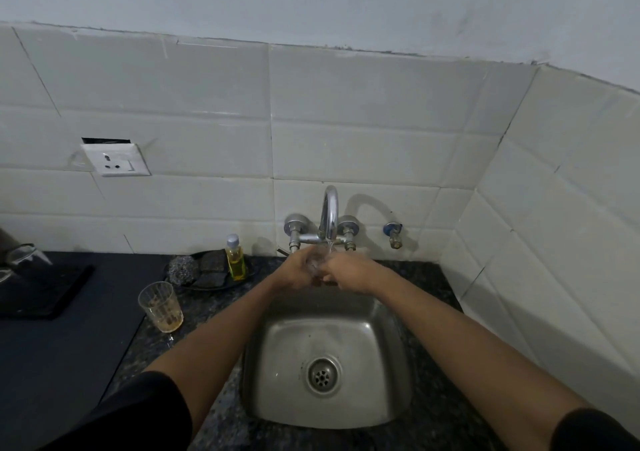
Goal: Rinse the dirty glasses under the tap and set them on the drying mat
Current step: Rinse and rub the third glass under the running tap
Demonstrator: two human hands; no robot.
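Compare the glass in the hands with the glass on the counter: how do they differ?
The glass in the hands is held under the running tap by the left hand and right hand; the counter glass stands alone, untouched. The held one looks clear; the counter one holds amber dregs. The held one is over the sink; the other is left of it. Both are transparent.

No text can be read anywhere; the soap bottle (235, 257) label is too small to tell.

- Dark speckled stone counter (204, 315) — a steel sink (377, 329) is set into it.
- Dirty glass (161, 307) stands upright left of the sink.
- Black drying mat (45, 295) lies at far left.
- Dark tray (211, 286) near the wall — scrubbers and a yellow soap bottle (235, 258) on it.
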